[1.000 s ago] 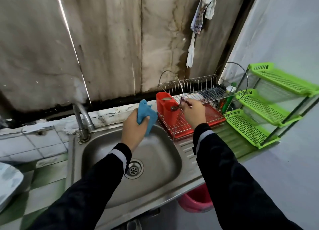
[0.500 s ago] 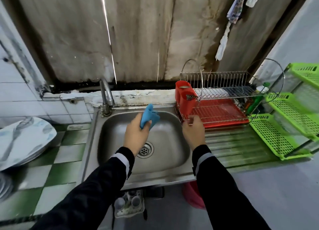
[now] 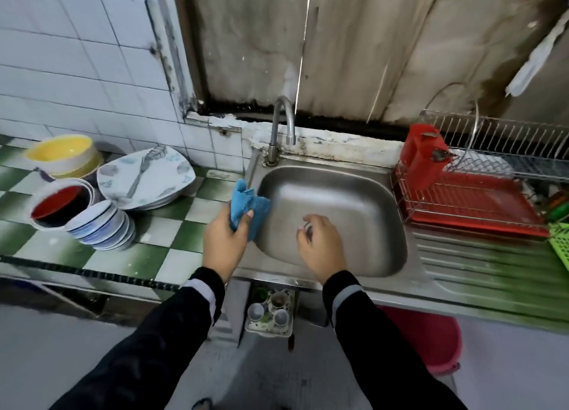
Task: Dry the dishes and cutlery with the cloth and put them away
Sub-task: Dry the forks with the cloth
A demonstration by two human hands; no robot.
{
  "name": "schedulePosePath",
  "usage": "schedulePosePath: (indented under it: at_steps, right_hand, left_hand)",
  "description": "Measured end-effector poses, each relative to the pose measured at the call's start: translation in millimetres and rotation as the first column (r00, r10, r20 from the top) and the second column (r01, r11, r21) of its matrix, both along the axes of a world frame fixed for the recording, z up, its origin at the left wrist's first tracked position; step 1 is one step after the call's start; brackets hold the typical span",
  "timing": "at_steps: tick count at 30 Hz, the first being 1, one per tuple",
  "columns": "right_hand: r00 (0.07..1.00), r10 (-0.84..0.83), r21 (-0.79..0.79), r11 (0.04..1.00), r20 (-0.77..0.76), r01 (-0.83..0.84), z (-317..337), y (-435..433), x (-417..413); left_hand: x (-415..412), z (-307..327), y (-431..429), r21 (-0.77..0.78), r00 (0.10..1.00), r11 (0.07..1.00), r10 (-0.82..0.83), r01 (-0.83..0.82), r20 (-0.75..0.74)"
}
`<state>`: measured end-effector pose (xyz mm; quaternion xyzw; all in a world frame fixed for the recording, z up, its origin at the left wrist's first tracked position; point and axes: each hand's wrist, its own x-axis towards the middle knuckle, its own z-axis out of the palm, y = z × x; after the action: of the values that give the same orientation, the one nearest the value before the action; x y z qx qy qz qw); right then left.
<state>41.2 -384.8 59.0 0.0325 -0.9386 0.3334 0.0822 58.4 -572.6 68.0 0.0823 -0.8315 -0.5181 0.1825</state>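
Note:
My left hand point(image 3: 223, 245) grips a crumpled blue cloth point(image 3: 248, 208) at the sink's left rim. Over the steel sink point(image 3: 335, 200) my right hand point(image 3: 321, 245) hovers with loosely curled fingers and holds nothing. On the green-and-white checked counter point(image 3: 172, 240) to the left stand a stack of patterned plates point(image 3: 146, 178), a stack of blue-rimmed bowls point(image 3: 101, 224), a red-lined bowl point(image 3: 60, 204) and a yellow bowl point(image 3: 61, 152). To the right, a wire dish rack point(image 3: 492, 175) on a red tray carries a red cutlery holder point(image 3: 423, 157) with cutlery tips showing.
A curved tap point(image 3: 281, 126) rises behind the sink. The ribbed drainboard point(image 3: 480, 265) runs right toward a green plastic shelf point(image 3: 558, 243). Below the counter sit a small tray of cups point(image 3: 271, 312) and a red bucket point(image 3: 431, 338).
My right hand left the cutlery holder and came back empty over the sink. The view swung left, bringing the stacked dishes into sight. The left hand kept the cloth.

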Motion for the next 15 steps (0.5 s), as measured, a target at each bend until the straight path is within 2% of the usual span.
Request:
schedulePosePath:
  at_steps: [5, 15]
  right_hand:
    - [0.994, 0.108, 0.043, 0.993, -0.027, -0.107, -6.4, -72.0, -3.4]
    - [0.978, 0.180, 0.042, 0.982, 0.104, -0.185, -18.8, -274.6, -2.8]
  left_hand:
    - [6.9, -5.0, -66.9, -0.003, 0.994, 0.995, 0.103, -0.103, 0.027]
    - [23.2, -11.7, -248.5, -0.030, 0.982, 0.988, 0.154, -0.151, 0.105]
